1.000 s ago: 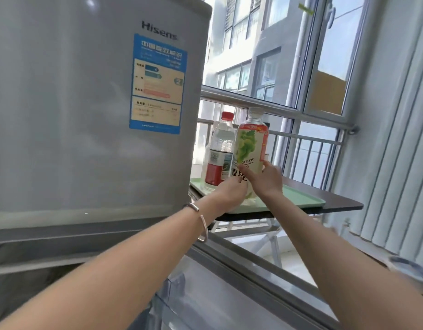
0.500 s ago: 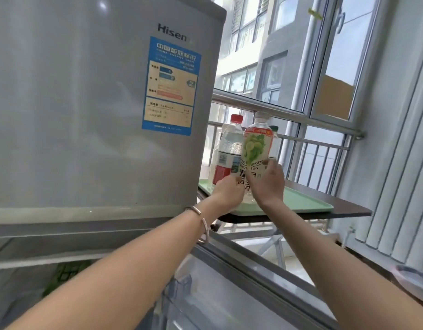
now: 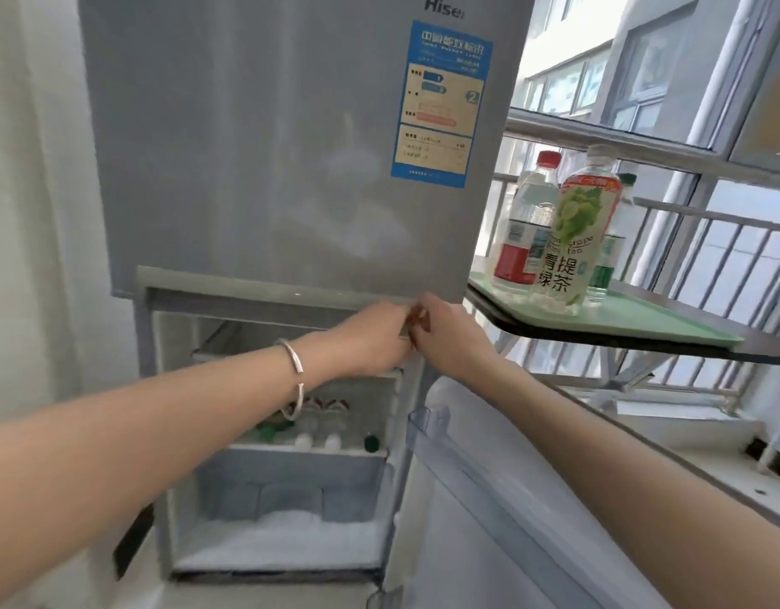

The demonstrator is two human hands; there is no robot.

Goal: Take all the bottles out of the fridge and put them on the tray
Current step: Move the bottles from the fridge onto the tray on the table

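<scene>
Three bottles stand on the pale green tray: a green grape tea bottle in front, a red-capped water bottle to its left, and a green-capped bottle behind. Several more bottles lie on a shelf inside the open lower compartment of the grey fridge. My left hand, with a silver bracelet on its wrist, and my right hand meet at the compartment's upper right corner, to the left of the tray. Both are blurred, with loosely curled fingers and no bottle in them.
The tray rests on a dark folding table by a window with a metal railing. The fridge's lower door swings open to the right, under my right arm. A frosted drawer sits below the bottle shelf.
Both hands have let go of the green grape tea bottle, which now stands on the tray, and have drawn back left to the fridge opening. The view has tilted down.
</scene>
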